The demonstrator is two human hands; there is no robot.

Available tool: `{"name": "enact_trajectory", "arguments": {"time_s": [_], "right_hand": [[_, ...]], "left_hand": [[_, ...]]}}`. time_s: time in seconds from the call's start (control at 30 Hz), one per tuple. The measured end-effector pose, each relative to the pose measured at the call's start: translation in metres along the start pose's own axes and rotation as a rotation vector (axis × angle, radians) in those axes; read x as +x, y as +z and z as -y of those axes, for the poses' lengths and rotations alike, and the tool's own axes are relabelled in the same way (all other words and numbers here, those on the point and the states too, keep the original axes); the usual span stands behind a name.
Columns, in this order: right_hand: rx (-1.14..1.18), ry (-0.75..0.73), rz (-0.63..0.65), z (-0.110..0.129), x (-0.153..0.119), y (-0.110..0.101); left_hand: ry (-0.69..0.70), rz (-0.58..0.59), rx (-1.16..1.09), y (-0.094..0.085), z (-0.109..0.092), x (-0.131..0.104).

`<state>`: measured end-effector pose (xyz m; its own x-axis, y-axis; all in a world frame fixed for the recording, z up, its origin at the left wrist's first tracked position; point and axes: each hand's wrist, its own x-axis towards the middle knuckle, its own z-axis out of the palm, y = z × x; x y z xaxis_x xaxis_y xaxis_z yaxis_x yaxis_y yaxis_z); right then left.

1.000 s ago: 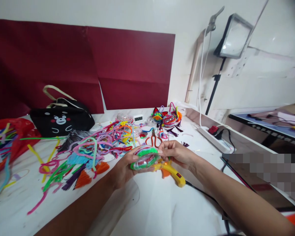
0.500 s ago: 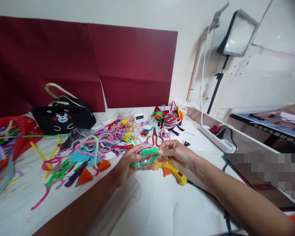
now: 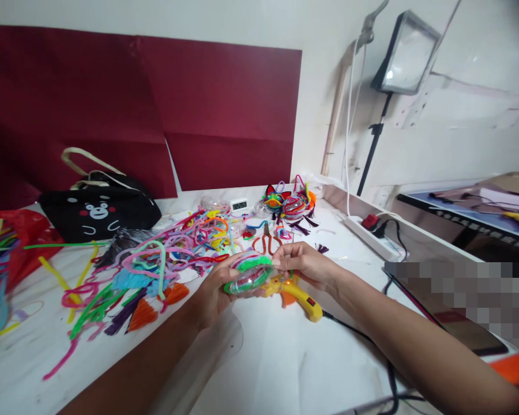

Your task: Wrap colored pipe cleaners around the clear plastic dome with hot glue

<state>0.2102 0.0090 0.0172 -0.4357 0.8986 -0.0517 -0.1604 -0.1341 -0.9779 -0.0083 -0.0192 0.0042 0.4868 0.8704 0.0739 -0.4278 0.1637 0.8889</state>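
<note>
My left hand (image 3: pixel 216 288) is closed around the left side of a clear plastic piece with green and pink fuzzy stems (image 3: pixel 253 272). The fingertips of my right hand (image 3: pixel 300 262) pinch the same piece at its right edge. A yellow glue gun (image 3: pixel 305 302) lies on the table just beneath and to the right of the piece, its front partly hidden. Behind my hands are orange-handled pliers (image 3: pixel 266 239).
Colourful fuzzy stems (image 3: pixel 155 256) and orange tassels (image 3: pixel 142 314) are heaped at the left, near a black bag (image 3: pixel 99 210) and a red bag (image 3: pixel 34 230). Decorated pieces (image 3: pixel 294 204) stand at the back. A power strip (image 3: pixel 374 239) and a dark tablet (image 3: pixel 454 323) lie at the right.
The view has shifted slightly, so most things appear further left. Both hands keep hold of the green piece, which looks turned a little.
</note>
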Motion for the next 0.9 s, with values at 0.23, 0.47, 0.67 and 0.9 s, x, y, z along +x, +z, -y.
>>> {"name": "enact_trajectory", "arguments": {"time_s": [0.23, 0.47, 0.67, 0.9], "right_hand": [[0.011, 0.029, -0.005, -0.0008, -0.0003, 0.0013], [0.018, -0.018, -0.018, 0.0021, 0.0007, -0.0003], [-0.133, -0.176, -0.101, 0.0026, 0.0031, -0.0031], [-0.487, -0.489, -0.262, 0.0055, 0.0008, -0.0044]], "left_hand": [[0.011, 0.002, 0.014, 0.0025, -0.0001, -0.0013], [0.014, -0.126, 0.021, 0.002, -0.0012, -0.0006], [0.047, -0.293, 0.116, 0.0044, -0.0033, 0.0002], [0.095, -0.324, 0.221, 0.0024, -0.0026, 0.0033]]}}
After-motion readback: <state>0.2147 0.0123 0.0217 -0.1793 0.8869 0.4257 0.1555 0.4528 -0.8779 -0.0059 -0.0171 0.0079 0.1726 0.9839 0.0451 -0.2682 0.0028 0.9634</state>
